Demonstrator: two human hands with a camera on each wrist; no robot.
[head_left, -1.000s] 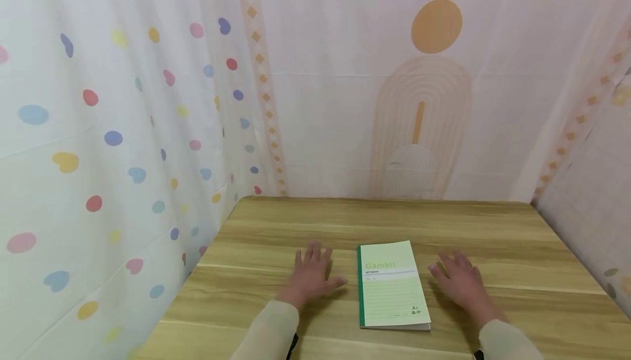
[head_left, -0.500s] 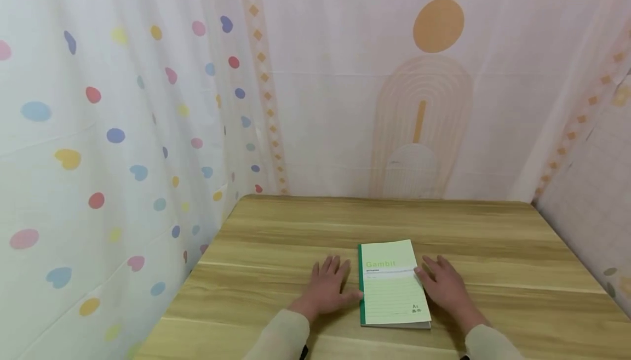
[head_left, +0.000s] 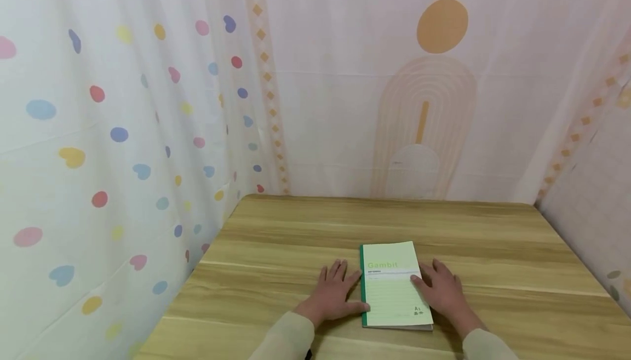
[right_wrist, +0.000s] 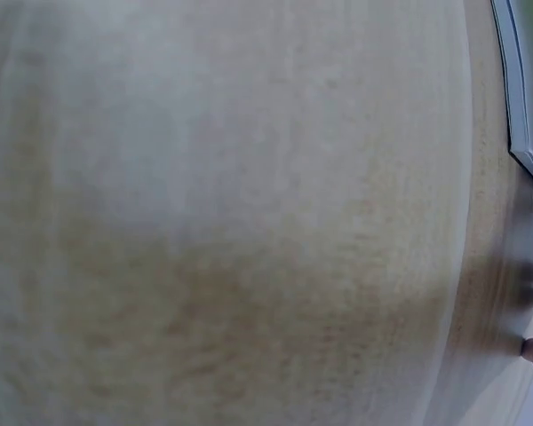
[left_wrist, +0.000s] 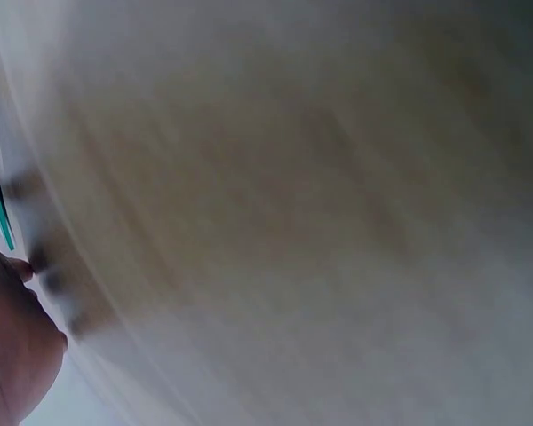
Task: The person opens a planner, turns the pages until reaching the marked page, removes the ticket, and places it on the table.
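Left hand [head_left: 333, 297] and right hand [head_left: 442, 290] lying spread at opposite edges of notebook [head_left: 391, 294]; fingertip contact looking unclear; uneven pushing possibly skewing it.

A notebook [head_left: 394, 291] lies on the table [head_left: 296, 223] (wood-grained).

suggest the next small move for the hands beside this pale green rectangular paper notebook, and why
Probably curl the left hand and right hand inward to pinch the pale green notebook by its long edges. It lies closed on the brown wood-grain table, the left thumb over its dark green spine and the right thumb over the opposite edge.
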